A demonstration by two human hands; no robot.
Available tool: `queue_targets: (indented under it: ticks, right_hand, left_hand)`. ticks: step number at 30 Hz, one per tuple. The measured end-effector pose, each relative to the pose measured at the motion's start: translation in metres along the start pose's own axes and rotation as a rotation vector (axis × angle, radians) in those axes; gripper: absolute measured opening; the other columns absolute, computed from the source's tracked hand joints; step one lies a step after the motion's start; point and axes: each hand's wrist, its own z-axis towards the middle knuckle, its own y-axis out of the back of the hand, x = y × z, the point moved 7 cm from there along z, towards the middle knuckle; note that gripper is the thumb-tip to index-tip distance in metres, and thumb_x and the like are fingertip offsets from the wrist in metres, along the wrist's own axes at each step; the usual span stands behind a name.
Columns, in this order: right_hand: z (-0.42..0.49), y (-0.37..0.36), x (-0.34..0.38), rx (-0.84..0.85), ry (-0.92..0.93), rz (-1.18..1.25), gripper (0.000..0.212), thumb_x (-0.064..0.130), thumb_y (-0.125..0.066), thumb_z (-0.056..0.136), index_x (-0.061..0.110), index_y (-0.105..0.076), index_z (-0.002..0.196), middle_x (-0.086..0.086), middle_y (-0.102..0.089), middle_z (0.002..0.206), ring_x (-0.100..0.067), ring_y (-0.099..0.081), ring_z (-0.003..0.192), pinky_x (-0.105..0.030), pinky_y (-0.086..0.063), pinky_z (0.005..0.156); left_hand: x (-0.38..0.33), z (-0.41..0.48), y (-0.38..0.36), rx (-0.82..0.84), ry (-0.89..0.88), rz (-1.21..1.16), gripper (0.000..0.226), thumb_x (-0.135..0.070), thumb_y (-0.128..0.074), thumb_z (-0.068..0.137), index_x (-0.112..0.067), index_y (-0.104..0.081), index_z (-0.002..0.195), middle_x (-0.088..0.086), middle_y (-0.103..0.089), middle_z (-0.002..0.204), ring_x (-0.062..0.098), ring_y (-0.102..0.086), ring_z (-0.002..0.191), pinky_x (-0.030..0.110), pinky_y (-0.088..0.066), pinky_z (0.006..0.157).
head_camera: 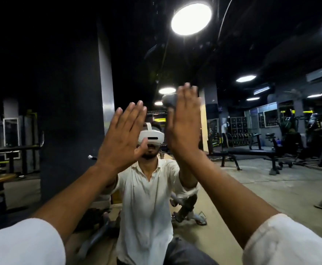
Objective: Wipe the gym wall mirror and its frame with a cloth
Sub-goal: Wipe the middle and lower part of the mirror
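Note:
The gym wall mirror (252,178) fills the view and reflects me, in a white shirt and a white headset. My right hand (185,127) is raised flat at head height and presses a grey cloth (169,101) to the glass. Only a bunched end of the cloth shows, left of my fingers. My left hand (123,138) is held up beside it, flat, fingers spread a little, holding nothing. I cannot tell whether the left hand touches the glass. I cannot pick out the mirror's frame.
A dark pillar (70,121) with a pale lit edge stands at left. Weight benches (252,153), racks and machines show at right, round ceiling lamps (191,19) above. Dumbbells lie on the floor (183,209) near my legs.

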Motion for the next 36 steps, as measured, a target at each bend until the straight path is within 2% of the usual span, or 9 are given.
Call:
queue_targets:
  ticks: [2,4,10,11,15,20,26,30,36]
  right_hand:
    - [-0.008,-0.016,0.027,0.116,0.299,0.009,0.06,0.024,-0.048,0.11,0.004,-0.029,0.163,-0.015,-0.018,0.174,-0.028,-0.008,0.163,-0.048,-0.009,0.132]
    - [-0.005,-0.016,0.024,0.153,0.443,-0.017,0.06,0.024,-0.052,0.109,0.005,-0.033,0.162,-0.014,-0.023,0.173,-0.027,-0.013,0.162,-0.047,-0.012,0.132]
    - [0.013,0.016,-0.049,-0.044,-0.13,0.033,0.058,0.027,-0.036,0.112,0.007,-0.023,0.165,-0.01,-0.015,0.175,-0.025,-0.004,0.163,-0.046,-0.004,0.133]
    - [0.005,0.014,-0.04,-0.026,-0.101,0.04,0.059,0.025,-0.038,0.112,0.007,-0.022,0.165,-0.011,-0.014,0.175,-0.027,-0.004,0.163,-0.047,-0.004,0.133]
    - [-0.043,-0.003,0.002,0.195,0.384,0.034,0.061,0.021,-0.05,0.109,0.004,-0.029,0.164,-0.014,-0.019,0.174,-0.028,-0.009,0.163,-0.051,-0.011,0.132]
    - [-0.099,0.007,-0.004,0.126,0.174,0.102,0.061,0.015,-0.055,0.107,0.002,-0.032,0.162,-0.014,-0.022,0.173,-0.029,-0.012,0.163,-0.054,-0.014,0.131]
    - [-0.201,0.004,0.01,0.356,0.499,0.076,0.066,0.006,-0.065,0.097,-0.005,-0.038,0.157,-0.023,-0.029,0.168,-0.039,-0.022,0.159,-0.058,-0.022,0.128]
    - [-0.246,0.017,0.0,0.431,0.502,0.099,0.062,0.004,-0.061,0.097,-0.005,-0.041,0.155,-0.024,-0.033,0.166,-0.041,-0.027,0.157,-0.061,-0.027,0.125]
    - [-0.317,0.024,-0.032,0.574,0.586,0.057,0.06,0.022,-0.045,0.105,0.0,-0.036,0.16,-0.018,-0.028,0.169,-0.036,-0.022,0.159,-0.06,-0.025,0.126]
  left_hand:
    - [0.004,0.0,0.003,-0.031,0.059,-0.022,0.085,-0.043,-0.051,0.104,-0.002,-0.015,0.169,0.017,-0.009,0.178,0.031,-0.009,0.165,0.057,-0.014,0.132]
    - [0.003,0.001,0.005,-0.036,0.057,-0.005,0.086,-0.044,-0.054,0.104,-0.002,-0.015,0.169,0.017,-0.011,0.177,0.032,-0.01,0.165,0.058,-0.015,0.132]
    - [0.0,0.0,0.0,0.022,0.025,0.046,0.086,-0.05,-0.05,0.103,-0.004,-0.02,0.168,0.017,-0.014,0.177,0.032,-0.011,0.165,0.06,-0.013,0.131]
    - [0.0,0.002,0.001,0.027,0.029,0.035,0.085,-0.049,-0.049,0.103,-0.004,-0.02,0.168,0.017,-0.013,0.177,0.032,-0.011,0.165,0.06,-0.013,0.131]
    - [-0.025,-0.02,0.001,0.016,-0.009,-0.032,0.082,-0.045,-0.05,0.105,-0.003,-0.019,0.168,0.017,-0.012,0.177,0.032,-0.011,0.165,0.061,-0.015,0.131]
    - [-0.063,-0.086,-0.009,0.063,0.046,-0.061,0.071,-0.036,-0.037,0.11,0.0,-0.016,0.168,0.02,-0.01,0.177,0.035,-0.011,0.164,0.064,-0.02,0.129]
    - [-0.06,-0.091,0.002,-0.013,0.028,-0.194,0.057,-0.014,-0.029,0.11,0.003,-0.029,0.164,0.022,-0.025,0.173,0.037,-0.023,0.161,0.06,-0.023,0.129]
    - [-0.063,-0.096,-0.003,0.02,0.031,-0.16,0.06,-0.012,-0.039,0.107,0.002,-0.029,0.165,0.02,-0.026,0.173,0.038,-0.024,0.161,0.061,-0.02,0.13]
    - [-0.089,-0.126,-0.012,0.123,0.094,-0.068,0.068,-0.023,-0.04,0.106,0.0,-0.02,0.167,0.021,-0.018,0.175,0.039,-0.016,0.163,0.067,-0.015,0.129]
